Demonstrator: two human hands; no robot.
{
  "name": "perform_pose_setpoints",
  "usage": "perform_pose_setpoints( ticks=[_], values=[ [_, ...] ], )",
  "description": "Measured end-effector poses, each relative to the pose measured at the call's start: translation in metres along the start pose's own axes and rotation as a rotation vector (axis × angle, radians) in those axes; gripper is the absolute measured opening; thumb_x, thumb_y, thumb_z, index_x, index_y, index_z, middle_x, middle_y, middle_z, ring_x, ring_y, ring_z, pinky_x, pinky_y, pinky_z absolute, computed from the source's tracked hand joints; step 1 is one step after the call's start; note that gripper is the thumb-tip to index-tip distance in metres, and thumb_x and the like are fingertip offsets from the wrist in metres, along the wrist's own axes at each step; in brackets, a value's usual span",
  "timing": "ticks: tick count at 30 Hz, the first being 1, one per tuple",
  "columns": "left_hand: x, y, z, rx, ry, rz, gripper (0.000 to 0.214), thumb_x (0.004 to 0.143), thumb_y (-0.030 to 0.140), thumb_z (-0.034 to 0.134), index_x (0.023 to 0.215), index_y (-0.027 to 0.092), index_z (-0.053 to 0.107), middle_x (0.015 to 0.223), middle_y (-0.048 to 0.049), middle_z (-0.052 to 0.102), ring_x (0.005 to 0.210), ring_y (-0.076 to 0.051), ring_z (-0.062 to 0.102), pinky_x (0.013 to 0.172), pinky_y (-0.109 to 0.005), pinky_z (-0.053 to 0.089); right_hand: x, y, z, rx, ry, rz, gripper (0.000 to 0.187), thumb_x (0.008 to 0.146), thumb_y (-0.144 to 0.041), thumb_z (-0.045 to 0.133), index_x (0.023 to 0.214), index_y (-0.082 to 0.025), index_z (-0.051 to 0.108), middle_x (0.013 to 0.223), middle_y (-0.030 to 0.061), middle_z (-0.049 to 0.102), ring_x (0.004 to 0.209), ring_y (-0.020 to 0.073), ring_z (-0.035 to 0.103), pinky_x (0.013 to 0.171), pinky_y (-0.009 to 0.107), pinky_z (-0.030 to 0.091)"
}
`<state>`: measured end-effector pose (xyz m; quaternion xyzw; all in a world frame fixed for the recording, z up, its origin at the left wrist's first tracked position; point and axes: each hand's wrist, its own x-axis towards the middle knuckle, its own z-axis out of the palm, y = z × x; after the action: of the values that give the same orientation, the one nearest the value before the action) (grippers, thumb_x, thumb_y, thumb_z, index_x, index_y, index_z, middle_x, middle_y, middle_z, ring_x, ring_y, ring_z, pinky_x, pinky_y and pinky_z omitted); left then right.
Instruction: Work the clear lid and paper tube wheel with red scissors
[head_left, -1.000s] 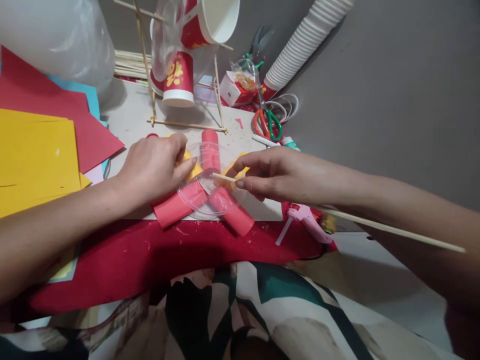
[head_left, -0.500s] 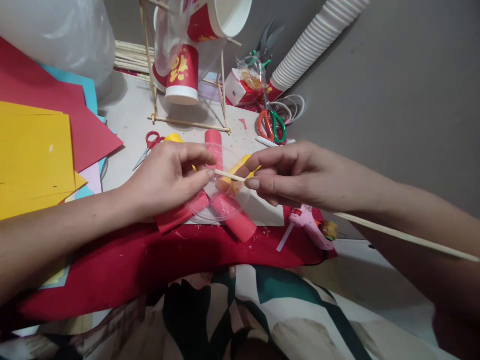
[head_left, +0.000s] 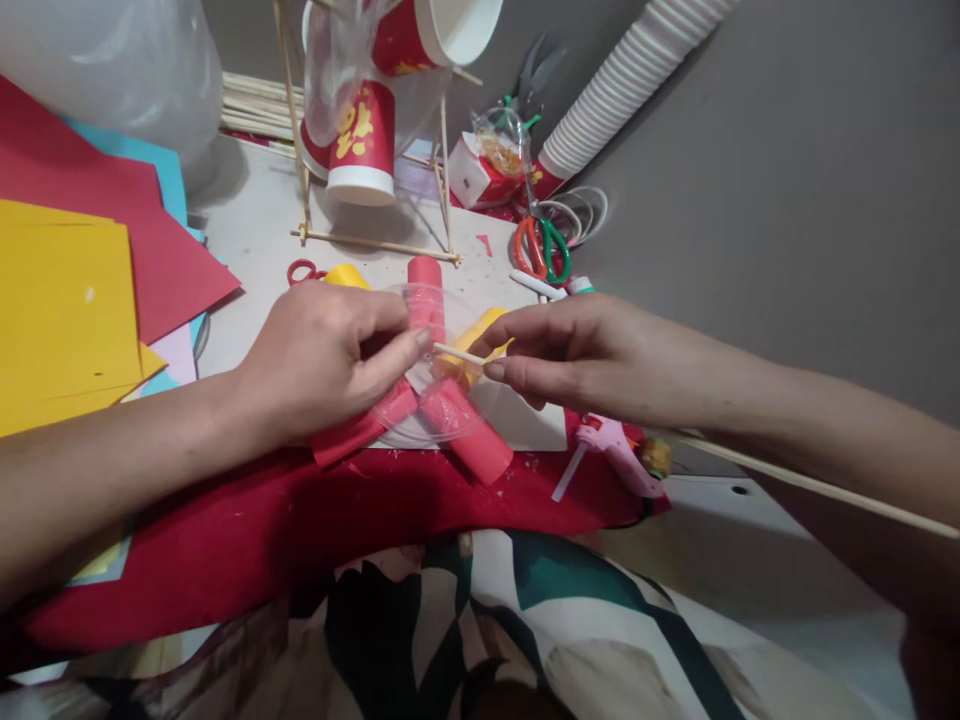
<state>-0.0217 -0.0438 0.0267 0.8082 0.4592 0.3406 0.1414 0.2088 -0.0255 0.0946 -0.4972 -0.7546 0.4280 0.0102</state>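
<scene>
The fingers of the right hand (head_left: 559, 345) pinch a thin, pale wooden stick (head_left: 461, 354) near its tip, its long axis running from just beside the left hand's (head_left: 322, 335) thumb rightward past the right wrist. Left of those pinching fingers sits a clear, round plastic disc (head_left: 424, 378) overlapping red and yellow paper tubes (head_left: 476, 445). Whether the left fingers grip anything is unclear; the right hand hides the stick's middle, and its far end is cut off.
</scene>
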Motion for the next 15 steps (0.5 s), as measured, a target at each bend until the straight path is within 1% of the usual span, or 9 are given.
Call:
perform_pose_setpoints(
  ticks=[2,4,6,8,12,15],
  values=[
    [0.000,-0.003,0.000,0.120,0.023,-0.004,0.034,0.092,0.035,0.053,0.064,0.019,0.064,0.060,-0.0004,0.061,0.054,-0.013,0.049,0.058,-0.029,0.031,0.004,-0.003,-0.001,-0.087,-0.025,0.013,0.014,0.089,-0.022,0.061,0.092,-0.015,0.074,0.056,-0.0039,0.057,0.048,0.0068,0.050,0.045,0.019,0.034],
    [0.003,-0.009,-0.001,0.189,0.040,-0.086,0.030,0.092,0.036,0.053,0.073,0.019,0.067,0.065,-0.0021,0.063,0.058,-0.015,0.051,0.060,-0.030,0.032,0.009,-0.005,-0.003,-0.161,-0.050,0.025,0.015,0.090,-0.019,0.060,0.091,-0.016,0.074,0.054,-0.0042,0.056,0.048,0.0072,0.049,0.046,0.021,0.034],
    [0.007,-0.014,-0.002,0.225,0.012,-0.185,0.025,0.092,0.036,0.055,0.083,0.017,0.070,0.069,-0.0034,0.065,0.064,-0.018,0.054,0.064,-0.031,0.036,0.013,-0.007,-0.005,-0.229,-0.075,0.037,0.015,0.089,-0.017,0.059,0.088,-0.017,0.074,0.052,-0.0044,0.054,0.047,0.0077,0.048,0.047,0.022,0.034],
    [0.010,-0.018,-0.002,0.230,-0.038,-0.248,0.021,0.091,0.034,0.056,0.089,0.017,0.069,0.071,-0.0032,0.064,0.069,-0.019,0.057,0.069,-0.032,0.040,0.017,-0.009,-0.007,-0.291,-0.098,0.040,0.016,0.088,-0.015,0.059,0.085,-0.017,0.074,0.052,-0.0043,0.054,0.046,0.0079,0.047,0.046,0.023,0.034],
    [0.013,-0.019,-0.002,0.103,-0.091,-0.297,0.011,0.086,0.029,0.061,0.086,0.018,0.064,0.070,-0.0006,0.060,0.071,-0.018,0.057,0.074,-0.032,0.044,0.022,-0.013,-0.009,-0.378,-0.125,0.026,0.017,0.086,-0.013,0.060,0.079,-0.018,0.075,0.049,-0.0055,0.051,0.044,0.0070,0.041,0.046,0.024,0.031],
    [0.013,-0.018,0.000,-0.057,-0.075,-0.339,0.005,0.080,0.023,0.064,0.083,0.019,0.062,0.068,0.0011,0.059,0.067,-0.016,0.055,0.068,-0.031,0.045,0.025,-0.017,-0.011,-0.437,-0.126,0.035,0.013,0.083,-0.015,0.065,0.077,-0.020,0.077,0.049,-0.0059,0.053,0.042,0.0071,0.040,0.048,0.026,0.031]
  ],
)
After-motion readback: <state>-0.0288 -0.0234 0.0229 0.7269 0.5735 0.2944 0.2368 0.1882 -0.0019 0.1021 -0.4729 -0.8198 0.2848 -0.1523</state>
